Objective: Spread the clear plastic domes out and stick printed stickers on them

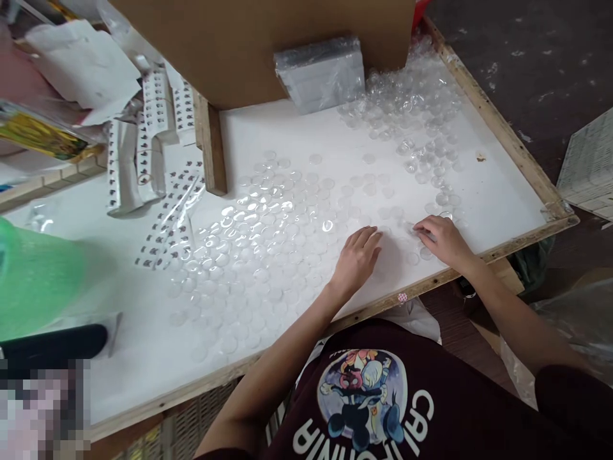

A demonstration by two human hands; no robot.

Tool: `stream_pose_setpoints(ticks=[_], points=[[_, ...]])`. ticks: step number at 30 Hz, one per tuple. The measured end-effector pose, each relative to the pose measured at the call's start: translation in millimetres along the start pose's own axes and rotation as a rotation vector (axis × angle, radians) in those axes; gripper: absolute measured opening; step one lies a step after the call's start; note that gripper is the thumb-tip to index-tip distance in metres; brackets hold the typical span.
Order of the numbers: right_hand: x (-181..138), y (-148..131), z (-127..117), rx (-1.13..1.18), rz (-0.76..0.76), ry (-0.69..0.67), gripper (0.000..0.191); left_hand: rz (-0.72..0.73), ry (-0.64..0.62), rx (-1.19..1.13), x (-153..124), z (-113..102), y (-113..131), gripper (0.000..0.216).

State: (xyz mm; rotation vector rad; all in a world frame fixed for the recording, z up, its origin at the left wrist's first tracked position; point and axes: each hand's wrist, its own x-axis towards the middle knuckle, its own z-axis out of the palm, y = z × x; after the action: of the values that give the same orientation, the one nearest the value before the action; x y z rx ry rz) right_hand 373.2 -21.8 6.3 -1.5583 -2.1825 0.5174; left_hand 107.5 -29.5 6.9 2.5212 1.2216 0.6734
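- Resting palm-down, the left hand (358, 257) is laid on the white tabletop (500, 207), fingers outstretched.
- Clear discs (262, 275) are scattered around both hands.
- The right hand (443, 239) is curled; whether a disc is pinched cannot be told.

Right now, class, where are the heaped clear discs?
In the head view, the heaped clear discs lie at upper right on the white table, beside the plastic-wrapped pack, beyond the right hand.

Your clear, round discs (268, 233) lie mostly flat in a wide spread on the near side of the cardboard (249, 48); more form a jumbled heap (407, 96) by its right end.
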Motion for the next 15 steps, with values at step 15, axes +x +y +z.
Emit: stream_pose_setpoints(ticks=[15], points=[[17,-6,-8,0.008,0.034,0.073,0.017,0.070,-0.217,-0.039,11,12,32,0.020]])
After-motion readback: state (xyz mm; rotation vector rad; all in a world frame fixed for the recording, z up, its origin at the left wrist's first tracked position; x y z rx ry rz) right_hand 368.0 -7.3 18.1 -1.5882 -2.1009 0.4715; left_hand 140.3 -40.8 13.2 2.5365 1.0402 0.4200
